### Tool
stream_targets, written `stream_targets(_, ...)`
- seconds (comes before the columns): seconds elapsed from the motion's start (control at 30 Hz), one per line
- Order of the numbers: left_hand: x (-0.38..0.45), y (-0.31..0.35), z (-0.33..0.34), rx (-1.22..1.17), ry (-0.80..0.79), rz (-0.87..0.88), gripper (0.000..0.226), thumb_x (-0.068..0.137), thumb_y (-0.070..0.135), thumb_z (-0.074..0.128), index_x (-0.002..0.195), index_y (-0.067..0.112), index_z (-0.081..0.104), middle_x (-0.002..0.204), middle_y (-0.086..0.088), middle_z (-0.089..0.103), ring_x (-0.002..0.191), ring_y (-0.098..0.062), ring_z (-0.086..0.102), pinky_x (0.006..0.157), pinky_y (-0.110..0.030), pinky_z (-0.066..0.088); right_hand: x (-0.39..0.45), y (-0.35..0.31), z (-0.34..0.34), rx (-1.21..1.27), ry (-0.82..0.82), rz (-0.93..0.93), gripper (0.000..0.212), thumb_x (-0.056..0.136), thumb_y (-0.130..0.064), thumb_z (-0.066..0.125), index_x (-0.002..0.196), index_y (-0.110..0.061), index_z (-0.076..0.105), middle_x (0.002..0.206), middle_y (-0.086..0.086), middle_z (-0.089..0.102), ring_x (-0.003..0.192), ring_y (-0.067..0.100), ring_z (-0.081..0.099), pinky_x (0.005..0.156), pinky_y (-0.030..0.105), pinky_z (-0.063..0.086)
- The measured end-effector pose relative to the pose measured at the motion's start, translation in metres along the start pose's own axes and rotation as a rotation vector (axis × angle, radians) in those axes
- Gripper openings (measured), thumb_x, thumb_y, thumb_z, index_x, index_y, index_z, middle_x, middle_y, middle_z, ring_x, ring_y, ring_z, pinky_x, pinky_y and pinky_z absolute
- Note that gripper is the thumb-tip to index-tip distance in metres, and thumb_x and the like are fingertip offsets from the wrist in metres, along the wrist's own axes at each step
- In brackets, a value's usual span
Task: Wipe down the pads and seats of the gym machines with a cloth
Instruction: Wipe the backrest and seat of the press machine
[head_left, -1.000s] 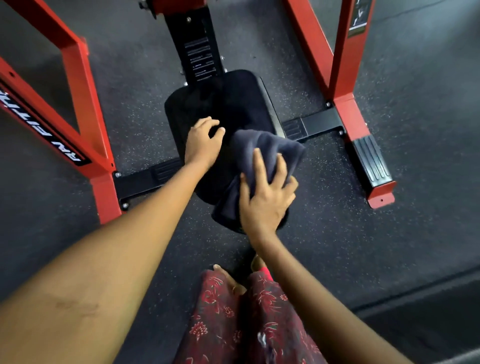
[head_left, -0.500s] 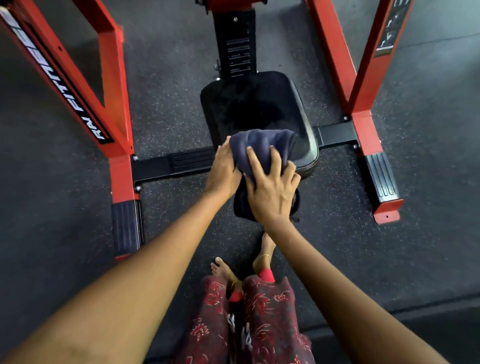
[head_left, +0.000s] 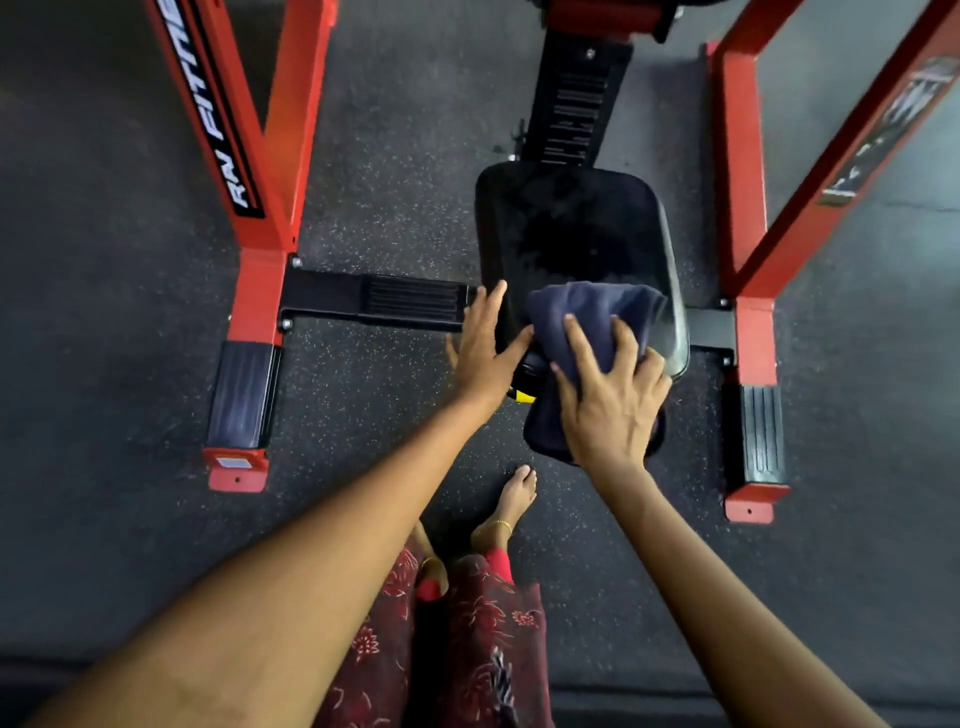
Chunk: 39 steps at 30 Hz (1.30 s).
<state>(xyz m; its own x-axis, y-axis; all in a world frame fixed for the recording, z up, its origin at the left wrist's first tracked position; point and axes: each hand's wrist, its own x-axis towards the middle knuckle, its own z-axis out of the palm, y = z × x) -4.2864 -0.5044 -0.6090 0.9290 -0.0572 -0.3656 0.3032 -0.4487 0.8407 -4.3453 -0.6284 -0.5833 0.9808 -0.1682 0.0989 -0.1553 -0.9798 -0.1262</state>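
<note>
- Cloth (head_left: 587, 317), dark blue, bunched on near edge of black seat pad (head_left: 576, 234), lower end draped over the front lip toward 6 o'clock.
- R hand (head_left: 613, 400) on top of cloth, fingers spread & slightly curled, pressing/gripping the fabric.
- L hand (head_left: 485, 353) at 9 o'clock of cloth, flat w/ fingers straight, resting on seat's left-front edge; holds nothing, thumb touching cloth edge.
- Small yellow part (head_left: 523, 397) peeks under seat front, btwn the two hands.
- Black slotted seat post (head_left: 574, 104) rises at 12 o'clock from the seat.
- Black crossbar (head_left: 384, 301) runs out at 9 o'clock, just beside L hand; short stub at 3 o'clock.
- Red frame legs either side: left leg (head_left: 260, 208) w/ "RAJ FITNE…" lettering, right leg (head_left: 748, 218) w/ blurred label. Both end in black ribbed foot pads.
- Speckled dark rubber floor (head_left: 130, 338) all round.
- At 6 o'clock: bare foot (head_left: 511, 499) w/ anklet, red floral garment (head_left: 467, 649) below.
</note>
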Motion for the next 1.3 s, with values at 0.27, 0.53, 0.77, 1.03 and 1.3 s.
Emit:
stream_targets(0.27,-0.004,0.01,0.001,-0.056,0.06,-0.107,0.071,0.09,0.044,0.059,0.149,0.026,0.024,0.157,0.006,0.023,0.145,-0.012,0.017,0.112,-0.048,-0.015,-0.001,0.049,-0.019,0.056,-0.032,-0.009,0.047,0.089,-0.045,0.043,0.132,-0.026,0.051,0.127,0.022,0.05,0.091,0.045,0.049,0.078,0.054,0.044)
stream_targets(0.53,-0.019,0.008,-0.017,-0.756,-0.091,-0.387,0.058,0.102,0.047,0.007,0.147,0.019,0.031,0.151,0.0,0.035,0.141,-0.012,0.027,0.109,-0.02,0.014,0.034,-0.018,-0.014,-0.145,-0.163,-0.469,0.047,0.089,-0.049,0.04,0.134,-0.037,0.047,0.126,0.014,0.051,0.09,0.037,0.047,0.07,0.045,0.045)
stream_targets(0.77,-0.011,0.022,-0.041,-1.049,-0.065,-0.412,0.06,0.101,0.045,0.0,0.149,0.017,0.021,0.146,-0.001,0.037,0.136,-0.015,0.035,0.096,-0.018,0.027,0.126,-0.062,-0.003,-0.047,-0.496,-0.213,0.048,0.094,-0.046,0.049,0.141,-0.039,0.04,0.14,0.008,0.033,0.12,0.038,0.034,0.098,0.05,0.035)
stream_targets(1.03,-0.01,-0.005,-0.045,-1.271,-0.271,-0.591,0.085,0.086,0.066,-0.016,0.152,0.018,0.012,0.156,-0.001,0.026,0.147,-0.019,0.008,0.115,-0.042,-0.009,0.131,-0.03,0.006,0.063,-0.55,-0.522,0.043,0.088,-0.029,0.065,0.13,-0.033,0.057,0.136,0.008,0.042,0.109,0.037,0.042,0.099,0.045,0.038)
stream_targets(1.3,0.0,0.016,-0.036,-0.918,-0.191,-0.418,0.021,0.085,0.022,0.048,0.1,0.015,0.061,0.107,-0.005,0.054,0.091,-0.013,0.051,0.075,-0.022,0.038,0.165,-0.038,0.025,0.043,-0.576,-0.526,0.043,0.089,-0.026,0.064,0.131,-0.029,0.056,0.137,0.009,0.039,0.118,0.036,0.038,0.104,0.039,0.03)
